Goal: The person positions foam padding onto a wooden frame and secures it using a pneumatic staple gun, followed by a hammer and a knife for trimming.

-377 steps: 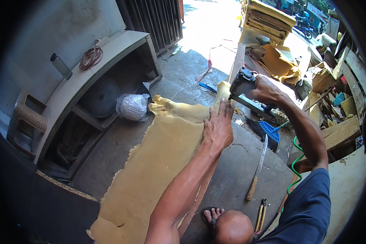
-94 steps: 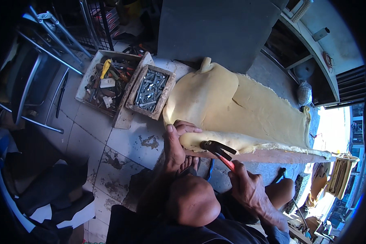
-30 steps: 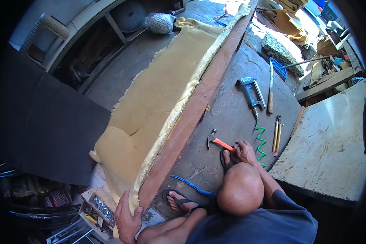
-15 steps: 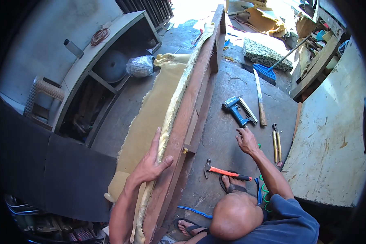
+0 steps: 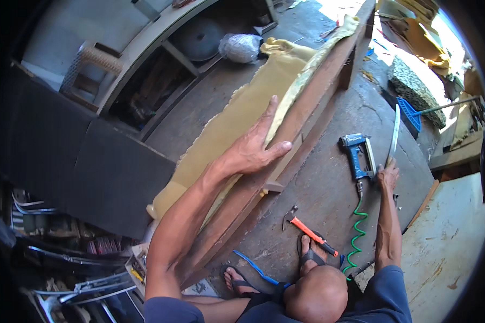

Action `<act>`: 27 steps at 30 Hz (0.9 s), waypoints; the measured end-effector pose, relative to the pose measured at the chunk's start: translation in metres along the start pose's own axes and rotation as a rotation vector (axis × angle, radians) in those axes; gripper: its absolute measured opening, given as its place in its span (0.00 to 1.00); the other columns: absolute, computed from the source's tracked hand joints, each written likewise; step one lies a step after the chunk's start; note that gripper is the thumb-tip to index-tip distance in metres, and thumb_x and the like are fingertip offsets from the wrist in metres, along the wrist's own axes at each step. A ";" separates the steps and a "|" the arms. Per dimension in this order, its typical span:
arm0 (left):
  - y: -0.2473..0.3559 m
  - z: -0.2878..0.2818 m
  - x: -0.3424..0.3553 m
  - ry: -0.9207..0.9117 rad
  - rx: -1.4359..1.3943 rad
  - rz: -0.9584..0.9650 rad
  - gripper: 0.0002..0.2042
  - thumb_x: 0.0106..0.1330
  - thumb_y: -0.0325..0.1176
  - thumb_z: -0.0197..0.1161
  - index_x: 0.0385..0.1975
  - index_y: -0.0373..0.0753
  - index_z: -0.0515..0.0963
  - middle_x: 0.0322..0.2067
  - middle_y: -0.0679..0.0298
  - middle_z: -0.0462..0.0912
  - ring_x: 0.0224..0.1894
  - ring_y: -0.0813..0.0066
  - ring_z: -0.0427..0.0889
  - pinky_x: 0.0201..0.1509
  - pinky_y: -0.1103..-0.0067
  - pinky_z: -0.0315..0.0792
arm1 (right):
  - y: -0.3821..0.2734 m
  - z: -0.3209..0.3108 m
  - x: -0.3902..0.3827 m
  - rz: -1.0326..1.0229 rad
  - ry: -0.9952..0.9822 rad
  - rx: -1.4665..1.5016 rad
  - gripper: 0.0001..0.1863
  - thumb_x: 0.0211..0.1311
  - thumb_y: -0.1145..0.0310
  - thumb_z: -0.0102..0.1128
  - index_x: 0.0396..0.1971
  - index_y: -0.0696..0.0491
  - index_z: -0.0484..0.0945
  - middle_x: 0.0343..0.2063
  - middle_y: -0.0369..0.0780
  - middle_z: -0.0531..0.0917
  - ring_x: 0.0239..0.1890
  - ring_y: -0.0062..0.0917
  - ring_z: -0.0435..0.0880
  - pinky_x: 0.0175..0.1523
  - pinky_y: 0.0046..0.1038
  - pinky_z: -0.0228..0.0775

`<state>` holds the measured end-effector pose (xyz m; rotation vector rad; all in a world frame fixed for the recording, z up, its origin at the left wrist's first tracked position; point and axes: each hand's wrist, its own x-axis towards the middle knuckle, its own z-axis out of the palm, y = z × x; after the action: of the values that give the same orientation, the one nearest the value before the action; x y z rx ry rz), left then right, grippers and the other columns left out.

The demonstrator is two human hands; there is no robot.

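left hand (image 5: 251, 152) spread over frame (image 5: 311, 110) top edge | right hand (image 5: 388, 173) gripping knife (image 5: 396, 129) | risk: careless leftward sweep could knock staple gun (image 5: 355, 155)

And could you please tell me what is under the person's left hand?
A wooden rail and the yellow padded edge along it show around the left hand; the part directly beneath it is covered.

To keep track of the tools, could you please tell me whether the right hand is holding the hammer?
No, the hammer lies apart from the right hand, which is on the knife.
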<state>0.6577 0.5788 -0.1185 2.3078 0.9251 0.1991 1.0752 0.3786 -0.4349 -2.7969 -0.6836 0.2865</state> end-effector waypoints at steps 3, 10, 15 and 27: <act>-0.014 -0.013 -0.068 -0.132 -0.169 -0.140 0.45 0.73 0.64 0.50 0.79 0.42 0.41 0.77 0.46 0.48 0.78 0.50 0.51 0.80 0.66 0.49 | 0.065 -0.009 0.058 -0.107 0.061 -0.094 0.34 0.65 0.56 0.58 0.69 0.51 0.64 0.53 0.56 0.80 0.54 0.54 0.79 0.60 0.49 0.70; 0.007 -0.031 -0.424 0.589 -0.067 -0.981 0.21 0.77 0.41 0.56 0.65 0.38 0.74 0.61 0.52 0.80 0.61 0.62 0.79 0.63 0.70 0.72 | -0.029 -0.033 0.014 -0.114 -0.052 0.954 0.23 0.74 0.48 0.53 0.46 0.57 0.73 0.23 0.34 0.68 0.22 0.20 0.66 0.26 0.27 0.63; 0.088 0.056 -0.537 1.634 -0.145 -1.395 0.10 0.75 0.34 0.56 0.42 0.33 0.81 0.29 0.66 0.81 0.30 0.83 0.76 0.35 0.82 0.70 | -0.244 -0.204 -0.171 -0.617 -0.313 1.269 0.25 0.77 0.53 0.54 0.60 0.57 0.70 0.24 0.33 0.71 0.22 0.15 0.67 0.24 0.20 0.60; 0.105 0.169 -0.460 1.822 -1.112 -1.174 0.16 0.79 0.43 0.53 0.50 0.35 0.75 0.39 0.59 0.81 0.38 0.75 0.82 0.44 0.77 0.78 | -0.389 -0.255 -0.426 -2.451 -0.947 -0.175 0.29 0.66 0.62 0.65 0.68 0.35 0.72 0.31 0.42 0.81 0.24 0.37 0.84 0.32 0.38 0.81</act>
<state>0.4365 0.1299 -0.1450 -0.1216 1.9079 1.7455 0.6020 0.4621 -0.0267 -0.0112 -3.1016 0.7404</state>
